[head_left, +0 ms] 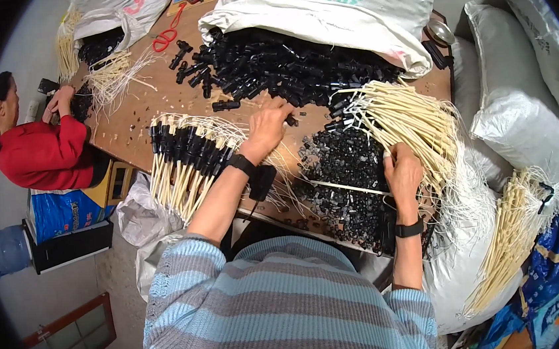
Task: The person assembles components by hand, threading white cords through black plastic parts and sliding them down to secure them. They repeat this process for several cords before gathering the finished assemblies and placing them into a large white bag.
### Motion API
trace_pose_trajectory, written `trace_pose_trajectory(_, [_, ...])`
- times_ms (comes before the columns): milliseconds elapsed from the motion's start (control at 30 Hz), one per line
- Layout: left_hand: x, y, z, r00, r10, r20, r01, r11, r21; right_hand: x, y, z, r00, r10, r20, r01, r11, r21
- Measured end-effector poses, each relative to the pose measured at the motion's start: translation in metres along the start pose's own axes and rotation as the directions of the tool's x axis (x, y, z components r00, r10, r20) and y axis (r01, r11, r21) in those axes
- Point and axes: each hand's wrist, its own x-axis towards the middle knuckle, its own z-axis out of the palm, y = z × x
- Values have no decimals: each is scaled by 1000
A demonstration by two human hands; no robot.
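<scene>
My left hand [266, 132] reaches to the near edge of a heap of black plastic fittings [283, 68], its fingers curled and pinching at a small black fitting [292, 120]. On the right, my right hand [404, 175] is closed, with thumb and fingertips together. A thin pale stick [340, 186] runs leftward from its palm over a pile of small black plastic pieces [341, 162]; the grip itself is partly hidden. Beside this hand lies a bundle of pale sticks with white strings [414, 123]. Left of my left forearm, several sticks carrying black fittings [191, 149] lie in a row.
A white woven sack [338, 3] spills the fittings at the back. Red scissors [169, 34] lie at the far left of the wooden table [126, 131]. A co-worker in red [45, 155] works there. Full sacks [518, 87] and another stick bundle [505, 241] crowd the right.
</scene>
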Motion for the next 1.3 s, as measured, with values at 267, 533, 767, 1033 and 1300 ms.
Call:
trace_pose_trajectory(267, [-22, 31, -25, 992, 15, 124, 47, 878, -477, -21, -45, -19, 961, -25, 274, -107, 885, 453])
trace_pose_trajectory(533, [-39, 60, -23, 937, 308, 165, -198, 857, -476, -31, -67, -12, 890, -381, 251, 318, 913, 255])
trace_pose_trajectory(767, [-35, 84, -40, 905, 389, -174, -421, 878, -228, -30, -54, -19, 960, -192, 205, 213, 973, -86])
trace_pose_trajectory(1033, [-45, 96, -52, 950, 289, -117, -310, 917, -250, -20, -61, -20, 986, -163, 25, 163, 987, -11])
trace_pose_trajectory(1300, [-56, 53, -46, 961, 274, -42, -277, 945, -172, -25, -40, -31, 846, 121, 519, -464, -314, 829])
